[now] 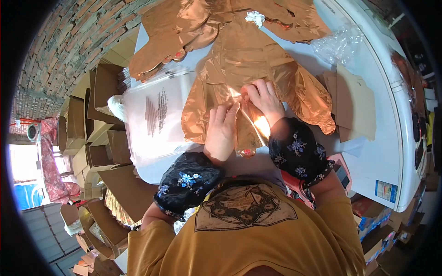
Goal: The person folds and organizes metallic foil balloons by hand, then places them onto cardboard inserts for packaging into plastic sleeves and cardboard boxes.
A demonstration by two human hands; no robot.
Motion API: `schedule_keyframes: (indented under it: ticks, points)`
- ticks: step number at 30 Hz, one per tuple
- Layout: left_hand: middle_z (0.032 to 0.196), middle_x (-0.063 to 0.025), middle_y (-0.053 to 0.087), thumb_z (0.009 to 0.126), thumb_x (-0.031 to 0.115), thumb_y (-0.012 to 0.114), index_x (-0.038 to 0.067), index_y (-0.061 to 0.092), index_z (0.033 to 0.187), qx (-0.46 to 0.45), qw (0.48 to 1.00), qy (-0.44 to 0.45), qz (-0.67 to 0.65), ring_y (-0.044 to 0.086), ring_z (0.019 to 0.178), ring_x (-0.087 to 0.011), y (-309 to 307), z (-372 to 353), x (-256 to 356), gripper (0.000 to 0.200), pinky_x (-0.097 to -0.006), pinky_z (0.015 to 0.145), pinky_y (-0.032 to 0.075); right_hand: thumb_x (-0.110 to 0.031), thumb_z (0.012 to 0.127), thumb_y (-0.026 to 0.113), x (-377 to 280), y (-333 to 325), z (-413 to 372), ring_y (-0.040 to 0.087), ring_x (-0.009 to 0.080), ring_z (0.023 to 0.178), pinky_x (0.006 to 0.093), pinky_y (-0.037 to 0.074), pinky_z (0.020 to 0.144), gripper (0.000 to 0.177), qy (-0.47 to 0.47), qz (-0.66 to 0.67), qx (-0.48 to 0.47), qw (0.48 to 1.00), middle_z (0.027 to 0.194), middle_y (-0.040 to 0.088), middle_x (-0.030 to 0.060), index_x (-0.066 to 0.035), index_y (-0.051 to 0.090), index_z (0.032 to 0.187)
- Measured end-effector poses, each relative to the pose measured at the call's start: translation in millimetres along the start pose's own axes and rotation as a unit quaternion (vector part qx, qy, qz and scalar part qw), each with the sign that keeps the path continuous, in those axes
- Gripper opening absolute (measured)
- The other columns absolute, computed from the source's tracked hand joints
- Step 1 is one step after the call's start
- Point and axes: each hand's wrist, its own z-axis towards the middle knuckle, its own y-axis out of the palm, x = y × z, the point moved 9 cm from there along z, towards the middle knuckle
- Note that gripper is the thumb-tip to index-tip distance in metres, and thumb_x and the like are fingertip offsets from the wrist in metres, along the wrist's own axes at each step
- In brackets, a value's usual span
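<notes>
A flat, copper-coloured foil balloon (239,55) lies spread in front of me, wrinkled and shiny. My left hand (221,133) is closed on its near middle part, with fingertips and thumb pressed together on the foil. Just to the right and slightly farther away, my right hand (264,99) pinches the same foil with bent fingers. Between the hands the foil is folded and catches bright light. A narrow foil end with a small red mark (246,152) points toward my body. The exact fold under the fingertips is hidden.
More copper foil balloons (179,27) lie at the far side, near a small white bundle (254,18). Stacked clear plastic bags (142,110) are on the left. Cardboard sheets (354,101) and crumpled clear plastic (340,43) lie right. Open cardboard boxes (124,188) stand lower left.
</notes>
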Motion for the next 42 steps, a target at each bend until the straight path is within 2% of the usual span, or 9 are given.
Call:
schedule_keyframes:
  ticks: [6,9,18,25,27,30,33,37,42]
  points:
    - [0.129,-0.0169,0.05,0.077,0.0,0.061,-0.003,0.056,0.129,-0.049,0.995,0.015,0.083,0.048,0.118,-0.0361,12.6,-3.8,4.0,0.052,-0.044,0.1,0.044,-0.007,0.082,0.06,2.5,2.6,-0.7,0.051,0.0261,0.105,0.0366,0.05,0.086,0.029,0.008,-0.004,-0.016,1.0,0.108,0.047,0.0067,-0.015,0.053,0.109]
    - [0.134,-0.0179,0.05,0.081,0.003,0.06,-0.002,0.055,0.13,-0.012,0.994,0.059,0.094,0.045,0.13,-0.0358,5.2,-0.2,16.2,0.049,-0.0433,0.106,0.042,-0.008,0.083,0.06,2.5,1.6,-1.2,0.051,0.026,0.106,0.0365,0.05,0.087,0.029,0.006,-0.012,-0.005,1.0,0.11,0.047,0.0064,-0.015,0.054,0.111]
    - [0.138,-0.0181,0.055,0.094,0.018,0.061,0.003,0.058,0.131,-0.016,0.987,0.08,0.135,0.05,0.133,-0.0311,18.5,-5.2,15.6,0.041,-0.0417,0.11,0.042,-0.008,0.084,0.06,2.8,-0.5,-1.7,0.052,0.0262,0.105,0.0361,0.051,0.085,0.03,0.003,-0.011,0.022,1.0,0.109,0.049,0.0056,-0.014,0.056,0.113]
    - [0.138,-0.0185,0.055,0.096,0.023,0.059,0.002,0.059,0.131,-0.012,0.981,0.093,0.167,0.05,0.133,-0.0319,22.2,-7.9,15.7,0.041,-0.042,0.111,0.04,-0.009,0.086,0.06,2.5,-5.9,-0.1,0.053,0.0269,0.103,0.0354,0.051,0.084,0.026,-0.002,0.015,0.023,1.0,0.107,0.05,0.0063,-0.013,0.058,0.112]
    - [0.138,-0.0188,0.055,0.096,0.023,0.059,0.002,0.059,0.131,-0.012,0.981,0.091,0.169,0.049,0.133,-0.0325,23.5,-8.2,14.3,0.041,-0.0423,0.111,0.04,-0.008,0.087,0.061,0.5,-13.1,0.8,0.055,0.0278,0.101,0.0356,0.051,0.084,0.025,-0.005,0.032,0.026,0.999,0.106,0.052,0.0078,-0.011,0.059,0.112]
    - [0.138,-0.0198,0.054,0.096,0.023,0.058,0.002,0.058,0.132,-0.017,0.984,0.089,0.155,0.048,0.134,-0.0333,22.5,-8.8,13.7,0.042,-0.0427,0.112,0.039,-0.007,0.089,0.059,22.4,-21.5,4.3,0.059,0.0318,0.096,0.0372,0.051,0.083,0.023,0.099,0.264,0.005,0.959,0.106,0.056,0.0121,-0.008,0.06,0.112]
    - [0.138,-0.0205,0.054,0.096,0.023,0.058,0.002,0.057,0.133,-0.021,0.983,0.088,0.161,0.048,0.134,-0.0336,24.3,-9.2,13.4,0.043,-0.0428,0.113,0.038,-0.006,0.091,0.056,26.1,-61.2,7.7,0.062,0.0367,0.093,0.0399,0.05,0.082,0.022,0.04,0.138,0.117,0.983,0.107,0.058,0.0168,-0.005,0.061,0.112]
    - [0.138,-0.0208,0.054,0.096,0.023,0.058,0.001,0.056,0.133,-0.023,0.982,0.087,0.163,0.048,0.134,-0.0333,24.4,-9.2,14.4,0.043,-0.0429,0.113,0.038,-0.003,0.093,0.054,-22.6,-72.0,6.4,0.059,0.0352,0.095,0.0408,0.049,0.083,0.02,-0.009,0.078,0.089,0.993,0.103,0.059,0.0159,-0.003,0.06,0.113]
    - [0.137,-0.0201,0.055,0.095,0.022,0.059,0.002,0.057,0.132,-0.006,0.984,0.087,0.155,0.05,0.132,-0.0327,23.0,-9.9,13.1,0.042,-0.0431,0.112,0.039,-0.005,0.085,0.059,-24.2,-19.9,-5.9,0.055,0.0338,0.1,0.0422,0.05,0.082,0.023,0.018,0.001,0.035,0.999,0.105,0.055,0.0121,-0.008,0.058,0.108]
